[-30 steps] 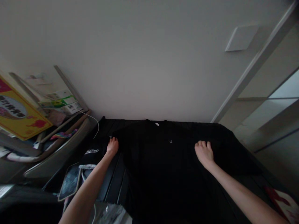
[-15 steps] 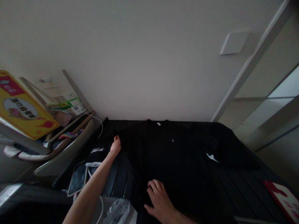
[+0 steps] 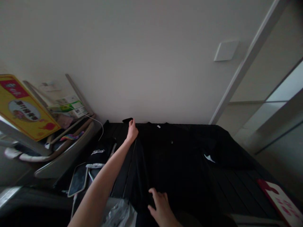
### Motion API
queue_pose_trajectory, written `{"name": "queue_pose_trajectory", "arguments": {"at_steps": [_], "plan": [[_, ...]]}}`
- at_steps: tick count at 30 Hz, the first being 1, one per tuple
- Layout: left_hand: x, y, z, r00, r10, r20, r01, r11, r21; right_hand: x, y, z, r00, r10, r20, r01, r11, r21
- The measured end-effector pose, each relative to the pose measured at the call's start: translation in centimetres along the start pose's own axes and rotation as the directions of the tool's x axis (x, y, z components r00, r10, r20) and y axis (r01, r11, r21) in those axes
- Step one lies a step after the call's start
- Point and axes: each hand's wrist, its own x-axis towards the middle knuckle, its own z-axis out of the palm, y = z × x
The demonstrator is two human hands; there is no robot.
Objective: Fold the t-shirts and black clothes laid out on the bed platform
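Observation:
A black shirt [image 3: 175, 164] lies spread on a dark slatted table [image 3: 120, 176], its collar with a small white tag toward the wall. My left hand [image 3: 132, 130] is closed on the shirt's left sleeve and holds the cuff end raised near the table's back edge. Low on the shirt's front left side is my right hand [image 3: 161, 206], thumb and fingers apart; whether it presses on the cloth is hard to tell in the dark. On the right part of the shirt a small white patch [image 3: 209, 158] shows.
Left of the shirt are a black folded item with white lettering [image 3: 98, 153], a phone [image 3: 78, 179] with a cable, and a clear plastic bag [image 3: 119, 214]. A cluttered chair [image 3: 63, 157] with a yellow box [image 3: 28, 108] stands further left. A red-and-white box [image 3: 280, 201] lies at right.
My left hand has moved right and away from me, lifting the sleeve and folding it inward. My right hand has shifted slightly lower. The view has turned a little to the right.

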Motion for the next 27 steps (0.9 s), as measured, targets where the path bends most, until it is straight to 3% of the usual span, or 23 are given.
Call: {"name": "queue_pose_trajectory", "arguments": {"at_steps": [3,5,8,11,13,14,18,20,23,27], "plan": [[0.9,4.6,3.4,0.991,0.120,0.054,-0.117,0.991,-0.066,-0.8,0.3,0.1,0.999,0.019,0.034,-0.022,0.996,0.087],[0.6,7.5,5.9,0.967,0.212,0.144,-0.198,0.975,-0.104,-1.2,0.5,0.2,0.998,0.010,0.065,-0.020,0.988,0.152],[-1.4,10.6,9.2,0.879,0.339,0.335,-0.308,0.940,-0.145,-1.3,1.2,0.4,0.991,-0.044,0.124,0.022,0.984,0.174],[-4.4,11.6,11.4,0.774,0.392,0.497,-0.377,0.916,-0.136,-1.1,2.0,0.7,0.971,-0.074,0.227,0.040,0.988,0.151],[-6.3,11.1,12.1,0.738,0.375,0.561,-0.399,0.913,-0.086,-1.3,2.3,0.8,0.958,-0.069,0.278,0.034,0.991,0.131],[-7.1,10.5,12.2,0.739,0.349,0.576,-0.397,0.916,-0.046,-1.4,2.2,0.7,0.952,-0.066,0.299,0.031,0.992,0.119],[-9.4,7.0,11.4,0.844,0.160,0.512,-0.282,0.944,0.170,-1.8,1.3,-1.4,0.932,-0.059,0.359,0.051,0.998,0.031],[-10.3,4.9,10.6,0.897,0.060,0.437,-0.197,0.941,0.275,-1.1,1.0,-3.7,0.960,-0.033,0.279,0.041,0.999,-0.024],[-12.0,2.1,9.7,0.932,-0.034,0.361,-0.111,0.922,0.372,1.9,1.6,-7.6,0.999,-0.043,0.023,0.044,0.997,-0.055],[-13.8,-0.2,9.9,0.950,-0.036,0.310,-0.116,0.882,0.458,8.3,4.0,-11.6,0.981,-0.106,-0.165,0.074,0.979,-0.190]]}}
